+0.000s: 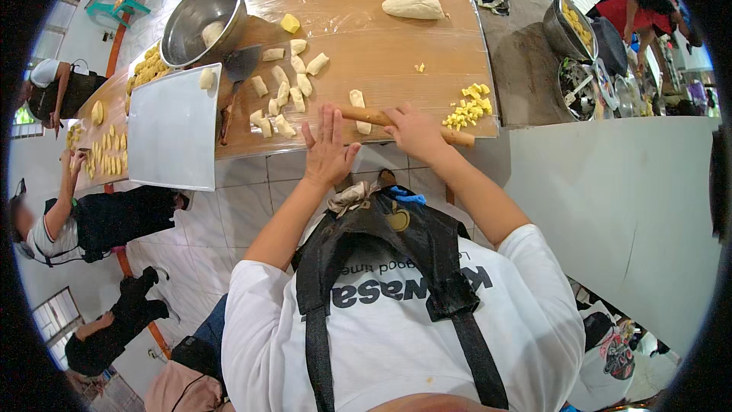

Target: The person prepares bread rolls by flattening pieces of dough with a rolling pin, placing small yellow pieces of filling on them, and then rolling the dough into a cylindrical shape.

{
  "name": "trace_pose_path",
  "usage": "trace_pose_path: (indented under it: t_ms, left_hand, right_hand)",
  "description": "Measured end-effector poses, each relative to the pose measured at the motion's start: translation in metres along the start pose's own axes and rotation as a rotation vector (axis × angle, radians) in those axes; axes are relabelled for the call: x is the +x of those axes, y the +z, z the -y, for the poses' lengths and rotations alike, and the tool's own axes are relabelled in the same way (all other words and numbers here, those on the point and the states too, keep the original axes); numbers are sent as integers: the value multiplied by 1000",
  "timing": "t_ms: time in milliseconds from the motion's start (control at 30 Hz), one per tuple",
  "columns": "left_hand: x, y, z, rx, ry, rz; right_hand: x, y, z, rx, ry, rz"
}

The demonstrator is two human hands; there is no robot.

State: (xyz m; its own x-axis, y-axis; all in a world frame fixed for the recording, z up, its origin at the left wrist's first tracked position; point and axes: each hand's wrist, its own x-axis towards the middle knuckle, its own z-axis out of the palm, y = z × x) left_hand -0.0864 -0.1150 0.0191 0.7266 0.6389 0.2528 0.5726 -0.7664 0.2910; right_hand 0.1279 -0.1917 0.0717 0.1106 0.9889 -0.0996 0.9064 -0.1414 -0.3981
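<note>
My right hand (413, 130) is closed over the middle of a wooden rolling pin (366, 116). The pin lies across a strip of dough (357, 98) near the table's front edge. My left hand (328, 146) is flat with its fingers stretched, its fingertips at the pin's left end; whether it presses on the pin is hard to see. Several cut dough pieces (304, 84) lie to the left. A heap of small yellow cubes (472, 106) is on the right, and a larger yellow block (290, 23) farther back. A long dough roll (413, 7) rests at the back.
On the left are a white tray (171, 126) with one dough piece, a steel bowl (203, 23) holding dough, and a dark-bladed scraper (240, 66). More bowls (577, 28) stand on the right. Other people work at the far left and far right.
</note>
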Motion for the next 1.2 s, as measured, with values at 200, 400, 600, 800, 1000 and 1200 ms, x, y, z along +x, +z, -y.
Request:
trace_pose_path:
  t_ms: [200,400,600,800,1000,1200]
  left_hand:
    - [-2,4,0,25,-16,48]
    - [-7,11,6,90,-28,136]
    - [-13,16,8,56,-14,111]
    - [3,13,10,-37,-70,-122]
    - [26,-3,7,-2,19,-200]
    - [38,-8,1,-44,71,-258]
  right_hand:
    - [23,23,11,-8,-220,-106]
    - [28,42,7,35,-175,-88]
    - [27,50,4,-8,-219,-120]
    - [28,51,4,-48,-219,-119]
    - [26,45,8,-64,-197,-139]
    - [19,30,14,-67,-111,-181]
